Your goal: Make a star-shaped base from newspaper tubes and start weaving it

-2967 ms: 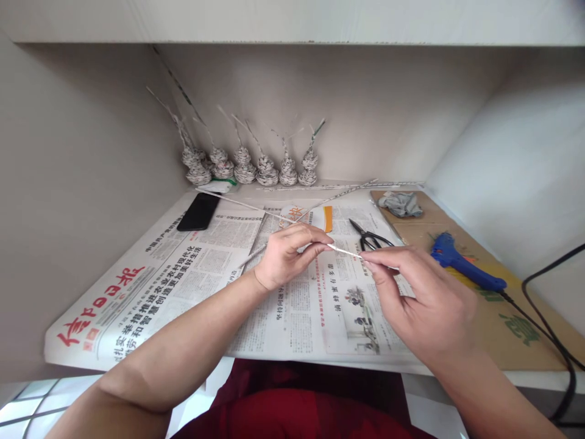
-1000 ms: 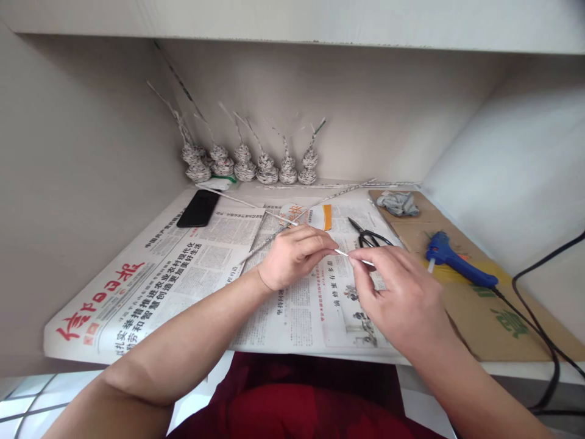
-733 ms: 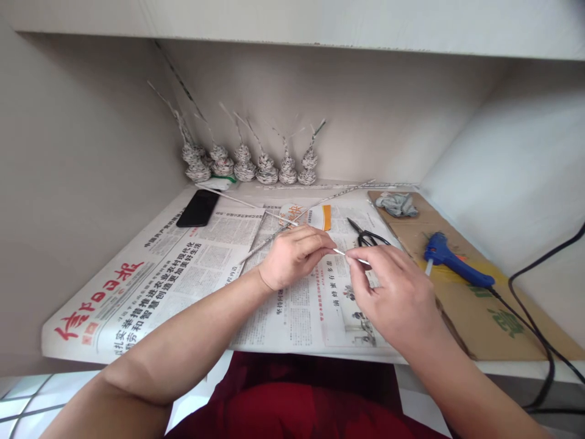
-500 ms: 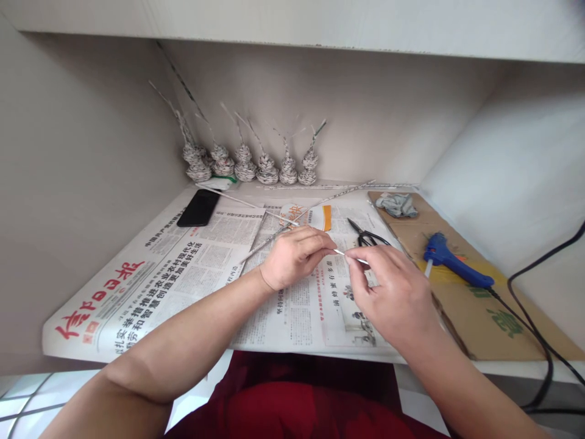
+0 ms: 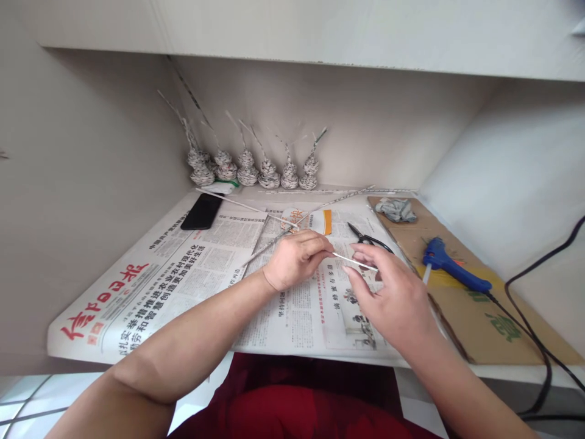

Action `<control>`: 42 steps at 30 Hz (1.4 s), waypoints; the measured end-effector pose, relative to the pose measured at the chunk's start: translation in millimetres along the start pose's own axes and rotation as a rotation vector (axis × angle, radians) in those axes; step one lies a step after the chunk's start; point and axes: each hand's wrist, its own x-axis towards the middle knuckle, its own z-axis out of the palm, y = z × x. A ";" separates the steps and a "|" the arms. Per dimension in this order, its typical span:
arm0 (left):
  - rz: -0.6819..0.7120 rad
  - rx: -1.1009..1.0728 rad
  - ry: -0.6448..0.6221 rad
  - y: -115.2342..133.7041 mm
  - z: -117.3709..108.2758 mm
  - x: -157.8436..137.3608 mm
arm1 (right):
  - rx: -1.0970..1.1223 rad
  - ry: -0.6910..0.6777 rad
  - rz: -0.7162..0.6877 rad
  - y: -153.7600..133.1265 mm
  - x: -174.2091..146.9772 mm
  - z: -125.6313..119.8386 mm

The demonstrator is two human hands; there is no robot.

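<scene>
Above the newspaper, my left hand (image 5: 299, 259) is closed, thumb and fingertips pinching a thin white rolled-paper stick (image 5: 350, 260). The stick points right and slightly down, toward the inside of my right hand (image 5: 393, 292). My right thumb and index finger are apart around it, with the stick's far end against or just in front of the curled fingers; contact is hard to tell. More rolled-paper sticks (image 5: 265, 247) lie crossed just behind my left hand. Black-handled scissors (image 5: 361, 235) rest behind my right fingers, partly hidden by them.
Several gourd-shaped woven paper pieces (image 5: 269, 174) stand along the back wall. A black phone (image 5: 202, 211) lies on the newspaper (image 5: 183, 268) at left. At right, cardboard (image 5: 461, 329) carries a blue glue gun (image 5: 457, 268) with a black cord, and crumpled paper (image 5: 395, 210). A shelf overhangs.
My right thumb and index finger have parted from their pinch on the paper stick, showing more of it. My left hand keeps its hold. The view has tilted up slightly.
</scene>
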 end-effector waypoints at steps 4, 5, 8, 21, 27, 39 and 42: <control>-0.004 -0.027 0.020 3.6 -1.5 1.5 | 0.062 -0.038 0.217 7.8 -14.5 -12.2; -0.008 -0.035 0.022 4.5 -1.7 1.8 | 0.082 -0.047 0.258 9.8 -18.3 -14.4; -0.025 -0.067 0.029 5.5 -1.4 2.0 | 0.159 -0.078 0.338 13.7 -27.9 -17.9; 0.020 -0.049 0.039 10.8 -0.2 2.4 | 0.154 -0.072 0.292 -2.9 -33.8 -17.0; 0.019 -0.040 0.051 9.9 5.1 0.2 | -0.043 0.121 0.056 -8.4 -23.1 -22.7; 0.050 0.031 -0.002 13.1 5.6 -3.0 | -0.112 0.192 -0.111 -6.1 -18.4 -17.2; 0.038 0.035 -0.035 14.1 6.0 -3.1 | -0.133 0.194 -0.131 -5.0 -18.1 -16.2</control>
